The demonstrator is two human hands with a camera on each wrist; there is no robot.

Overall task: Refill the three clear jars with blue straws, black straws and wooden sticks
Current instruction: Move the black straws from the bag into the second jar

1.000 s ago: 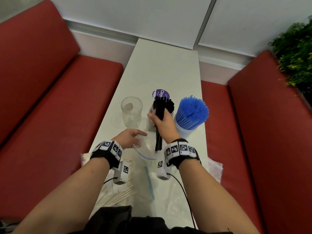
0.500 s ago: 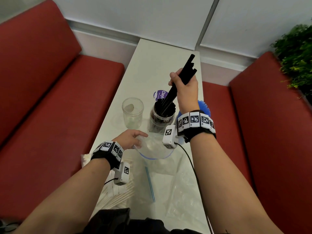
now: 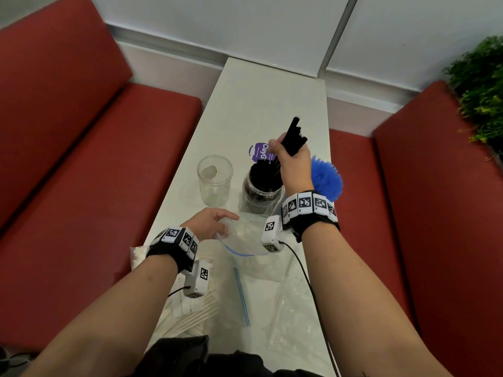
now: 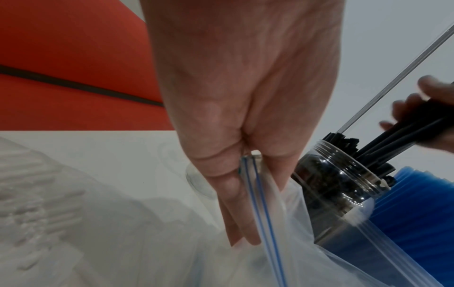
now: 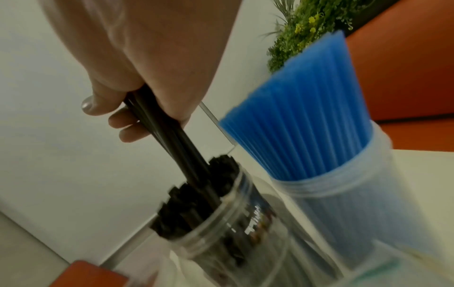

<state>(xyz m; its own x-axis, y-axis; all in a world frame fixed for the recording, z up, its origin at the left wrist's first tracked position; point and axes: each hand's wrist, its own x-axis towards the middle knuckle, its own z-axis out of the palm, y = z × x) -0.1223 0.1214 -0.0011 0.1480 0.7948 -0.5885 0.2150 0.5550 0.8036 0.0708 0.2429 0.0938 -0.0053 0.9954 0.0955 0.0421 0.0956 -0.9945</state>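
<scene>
Three clear jars stand in a row on the white table [image 3: 272,99]. The left jar [image 3: 215,180] holds no straws or sticks. The middle jar [image 3: 260,194] [image 5: 221,223] is packed with black straws. My right hand [image 3: 292,164] [image 5: 137,58] grips a bunch of black straws [image 3: 294,137] [image 5: 172,139] above it, their lower ends inside the jar's mouth. The right jar's blue straws [image 3: 326,180] [image 5: 307,116] show behind that wrist. My left hand [image 3: 209,224] [image 4: 245,116] pinches the zip rim of a clear plastic bag [image 3: 245,240] [image 4: 260,209] in front of the jars.
White-wrapped sticks [image 3: 190,317] lie in a bag at the table's near left edge. More clear bags [image 3: 291,308] cover the near table. A purple label [image 3: 257,151] lies behind the middle jar. Red benches [image 3: 95,159] flank the table; a green plant [image 3: 481,91] is at far right.
My right hand lifted the black straw bunch from the bag to above the middle jar, and has now lowered it so the ends enter the jar. The left hand stayed on the bag.
</scene>
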